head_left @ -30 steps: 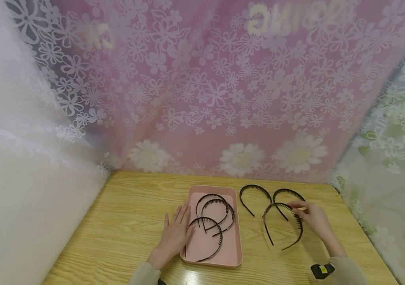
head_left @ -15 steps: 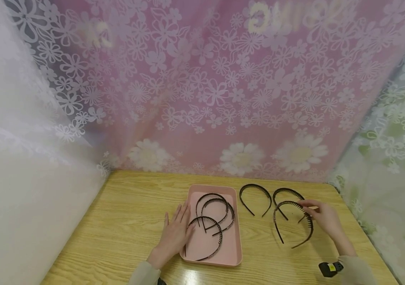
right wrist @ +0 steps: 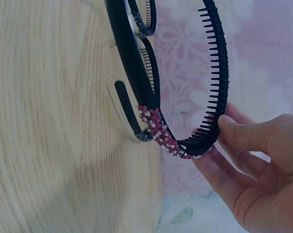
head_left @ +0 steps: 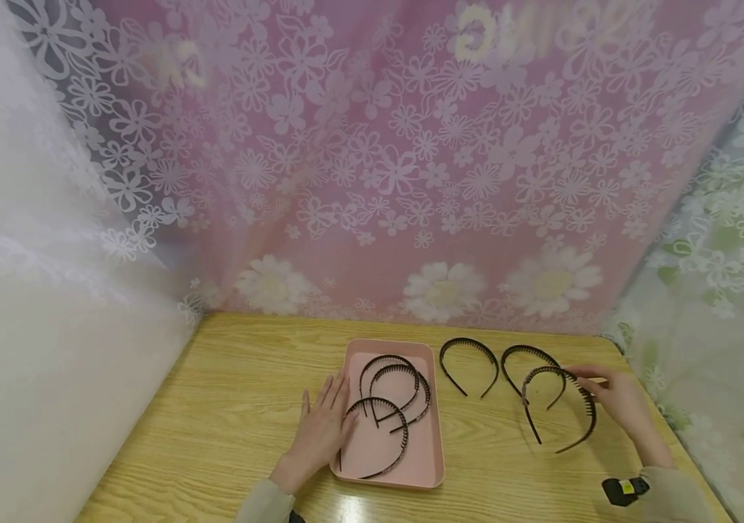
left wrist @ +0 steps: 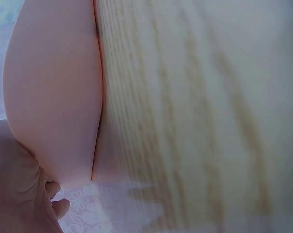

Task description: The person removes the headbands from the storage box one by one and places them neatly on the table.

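Note:
My right hand (head_left: 617, 407) pinches a black toothed headband (head_left: 593, 415) by its curved top, at the right of the table in the head view. Up close in the right wrist view, red and clear stones (right wrist: 158, 131) cover part of this headband, with thumb and fingers on either side of its band. At the left rim of a pink tray (head_left: 440, 443), my left hand (head_left: 321, 436) rests with fingers straight. Inside the tray lie 3 black headbands, the nearest headband (head_left: 405, 436) close to my left thumb. The left wrist view shows the tray's outer wall (left wrist: 54, 87).
Right of the tray, a black headband (head_left: 497, 367) lies on the wooden table (head_left: 241, 378). Another headband (head_left: 506, 363) lies farther right, partly behind the held one. A pink flowered cloth (head_left: 372, 218) hangs behind the table, with pale cloths on both sides.
My right hand has moved to the right with the headband, away from the tray and the headband beside it. My left hand and the tray stay where they were.

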A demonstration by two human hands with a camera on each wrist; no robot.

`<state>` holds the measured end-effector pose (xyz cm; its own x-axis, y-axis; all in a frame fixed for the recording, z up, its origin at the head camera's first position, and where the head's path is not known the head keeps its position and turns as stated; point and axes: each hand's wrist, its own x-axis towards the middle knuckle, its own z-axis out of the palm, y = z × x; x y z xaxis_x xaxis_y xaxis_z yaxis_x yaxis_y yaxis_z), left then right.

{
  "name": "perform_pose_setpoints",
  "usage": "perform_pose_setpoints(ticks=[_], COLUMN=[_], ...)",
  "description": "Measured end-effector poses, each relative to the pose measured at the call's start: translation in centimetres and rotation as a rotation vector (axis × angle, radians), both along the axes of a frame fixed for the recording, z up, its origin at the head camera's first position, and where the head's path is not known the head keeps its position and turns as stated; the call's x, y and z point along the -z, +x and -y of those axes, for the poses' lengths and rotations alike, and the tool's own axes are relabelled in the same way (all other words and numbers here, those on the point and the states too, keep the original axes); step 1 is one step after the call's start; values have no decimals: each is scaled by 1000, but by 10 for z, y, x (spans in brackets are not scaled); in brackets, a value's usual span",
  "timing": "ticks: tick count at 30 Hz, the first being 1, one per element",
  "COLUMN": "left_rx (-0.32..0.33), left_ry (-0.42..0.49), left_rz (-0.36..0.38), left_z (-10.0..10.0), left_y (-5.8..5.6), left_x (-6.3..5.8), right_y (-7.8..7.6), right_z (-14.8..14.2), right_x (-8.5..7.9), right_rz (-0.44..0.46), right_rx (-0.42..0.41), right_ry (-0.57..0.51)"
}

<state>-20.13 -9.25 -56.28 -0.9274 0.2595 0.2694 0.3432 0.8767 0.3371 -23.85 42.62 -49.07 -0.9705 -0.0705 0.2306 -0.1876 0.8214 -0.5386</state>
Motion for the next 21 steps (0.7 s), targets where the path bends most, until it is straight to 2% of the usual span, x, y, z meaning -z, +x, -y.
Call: perform_pose_setpoints(ticks=[8,21], left_rx=[-2,-10], left_ry=[3,2], left_rz=[-1,-5], left_z=[0,-1], left_y=[0,-1], left_x=[0,1], right_y=[1,10], right_z=[-17,-37], right_x=[0,6], right_rz=[37,-28], right_rx=[10,63], right_ry=[-3,33])
